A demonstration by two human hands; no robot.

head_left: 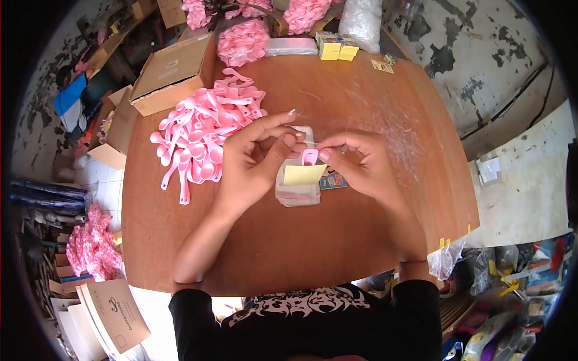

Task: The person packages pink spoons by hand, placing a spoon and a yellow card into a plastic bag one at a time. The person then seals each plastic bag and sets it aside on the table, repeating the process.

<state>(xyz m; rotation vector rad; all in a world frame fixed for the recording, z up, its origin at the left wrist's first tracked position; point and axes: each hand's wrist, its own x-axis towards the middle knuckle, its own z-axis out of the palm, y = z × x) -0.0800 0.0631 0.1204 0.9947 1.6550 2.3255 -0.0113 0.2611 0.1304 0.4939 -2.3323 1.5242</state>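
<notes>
My left hand and my right hand are close together over the middle of the table, fingertips pinched at the top of a small clear plastic bag. A pink spoon's handle end and a pale yellow card show between and below the fingers, seemingly inside that bag. The rest of the spoon is hidden. Under them lies a stack of clear plastic bags. A blue printed card rests beside the stack, below my right hand. Left of my left hand spreads a large pile of pink spoons.
A closed cardboard box stands at the table's back left. Along the far edge are a bag of pink spoons, yellow card stacks and a roll of clear plastic. Thin clear plastic strips are scattered on the right.
</notes>
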